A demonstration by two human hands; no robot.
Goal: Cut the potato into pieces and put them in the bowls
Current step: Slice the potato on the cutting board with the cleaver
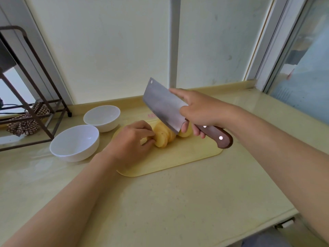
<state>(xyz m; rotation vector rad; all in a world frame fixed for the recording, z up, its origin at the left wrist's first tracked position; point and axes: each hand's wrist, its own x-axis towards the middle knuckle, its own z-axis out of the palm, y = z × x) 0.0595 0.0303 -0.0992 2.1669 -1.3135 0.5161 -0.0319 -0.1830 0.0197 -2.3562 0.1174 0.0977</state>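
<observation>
Right hand grips cleaver, forefinger along the blade; left hand pinches sliced potato on cutting board, beside two white bowls.

A cleaver in right hand over sliced potato, left hand on it.

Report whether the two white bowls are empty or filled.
Empty: near bowl and far bowl both show bare white insides.
</observation>
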